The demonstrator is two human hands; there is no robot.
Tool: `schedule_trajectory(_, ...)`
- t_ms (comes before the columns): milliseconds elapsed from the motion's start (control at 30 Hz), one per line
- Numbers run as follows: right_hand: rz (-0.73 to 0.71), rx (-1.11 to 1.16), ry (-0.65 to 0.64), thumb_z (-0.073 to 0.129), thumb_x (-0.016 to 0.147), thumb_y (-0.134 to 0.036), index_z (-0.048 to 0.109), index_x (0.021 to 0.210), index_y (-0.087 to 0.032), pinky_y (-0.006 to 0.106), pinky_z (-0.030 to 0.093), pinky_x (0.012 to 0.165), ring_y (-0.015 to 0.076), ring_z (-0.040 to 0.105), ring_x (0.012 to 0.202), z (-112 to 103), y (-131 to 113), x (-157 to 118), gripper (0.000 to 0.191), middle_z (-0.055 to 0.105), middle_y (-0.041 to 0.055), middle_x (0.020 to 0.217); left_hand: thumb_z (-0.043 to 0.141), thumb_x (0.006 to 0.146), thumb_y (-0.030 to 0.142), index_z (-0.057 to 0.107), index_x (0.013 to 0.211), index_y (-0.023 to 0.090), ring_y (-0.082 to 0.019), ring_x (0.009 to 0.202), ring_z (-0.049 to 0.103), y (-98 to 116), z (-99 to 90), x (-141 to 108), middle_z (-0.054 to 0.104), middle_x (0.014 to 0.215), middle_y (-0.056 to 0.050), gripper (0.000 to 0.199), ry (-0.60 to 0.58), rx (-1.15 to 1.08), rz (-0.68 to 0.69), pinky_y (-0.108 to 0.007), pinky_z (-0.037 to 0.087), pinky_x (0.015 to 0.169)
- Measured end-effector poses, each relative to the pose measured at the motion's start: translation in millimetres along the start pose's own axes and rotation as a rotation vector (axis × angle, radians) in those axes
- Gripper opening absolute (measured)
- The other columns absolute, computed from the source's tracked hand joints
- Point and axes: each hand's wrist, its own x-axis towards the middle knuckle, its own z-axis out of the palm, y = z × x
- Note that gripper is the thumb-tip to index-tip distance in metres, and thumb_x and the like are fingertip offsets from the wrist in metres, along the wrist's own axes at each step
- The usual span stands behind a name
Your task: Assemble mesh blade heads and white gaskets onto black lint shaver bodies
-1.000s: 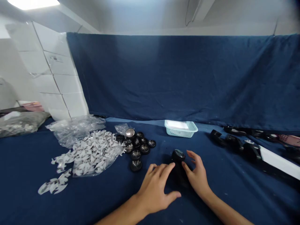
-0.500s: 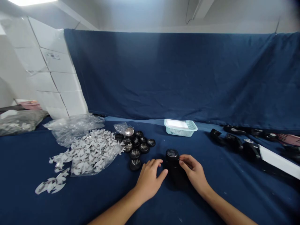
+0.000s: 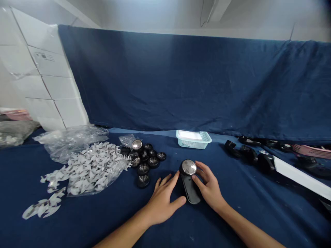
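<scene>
A black fabric shaver (image 3: 191, 188) with a round silver perforated head (image 3: 189, 167) is in front of me, its handle pointing toward me. My right hand (image 3: 209, 186) grips the rim of the head from the right, between thumb and fingers. On the left, my left hand (image 3: 163, 203) is open with fingers spread, its index fingertip at or very near the head's edge. Left of the hands is a cluster of black round caps (image 3: 143, 168) with shiny insides. One silver perforated head (image 3: 137, 144) sits at the back of that cluster.
Many small grey-white plastic pieces (image 3: 95, 165) spill from a clear bag on the left. A pale blue basket (image 3: 193, 143) stands at the back. Several black parts (image 3: 248, 155) and a white strip (image 3: 300, 177) lie on the right. A blue curtain (image 3: 168, 82) hangs behind.
A silver perforated head now shows on the shaver where a dark round top showed before. The right hand has closed in on it, the left hand's fingers have spread, and the view has shifted slightly right.
</scene>
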Motion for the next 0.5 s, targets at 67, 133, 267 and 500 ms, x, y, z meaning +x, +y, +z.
schedule_trajectory(67,-0.066,-0.016,0.058,0.059,0.088,-0.026,0.046,0.132,-0.025,0.046,0.05,0.1,0.0257,0.06,0.117,-2,-2,-3,0.045,0.057,0.0116,0.131,0.053,0.091,0.047,0.008,0.153,0.031,-0.029,0.145,0.019,0,-2.3,-1,0.024,0.158,-0.003,0.078,0.027,-0.096,0.039,-0.055,0.014,0.117)
schedule_trajectory(133,-0.142,-0.048,0.11,0.06,0.087,-0.02,0.046,0.132,-0.026,0.049,0.044,0.105,0.0271,0.054,0.123,-4,-3,-7,0.048,0.053,0.0119,0.133,0.055,0.092,0.043,0.007,0.153,0.033,-0.025,0.145,0.023,0,-4.2,-2,0.025,0.158,-0.001,0.078,0.071,-0.185,0.098,-0.049,0.02,0.118)
schedule_trajectory(267,-0.28,-0.12,0.119,0.06,0.082,-0.01,0.047,0.132,-0.03,0.052,0.039,0.108,0.0278,0.049,0.126,-5,-5,-14,0.056,0.051,0.0095,0.133,0.059,0.089,0.029,0.014,0.152,0.035,-0.02,0.138,0.038,-2,-2.9,0,0.032,0.155,0.0,0.077,0.173,-0.32,0.193,-0.039,0.031,0.115)
schedule_trajectory(500,-0.228,-0.181,-0.16,0.06,0.082,-0.013,0.051,0.132,-0.027,0.043,0.049,0.095,0.0247,0.062,0.107,-2,-12,-7,0.052,0.064,0.0084,0.118,0.059,0.078,0.006,0.056,0.13,0.024,-0.026,0.112,0.061,-14,7.1,13,0.067,0.122,-0.005,0.055,0.275,-0.219,0.143,-0.045,0.045,0.1)
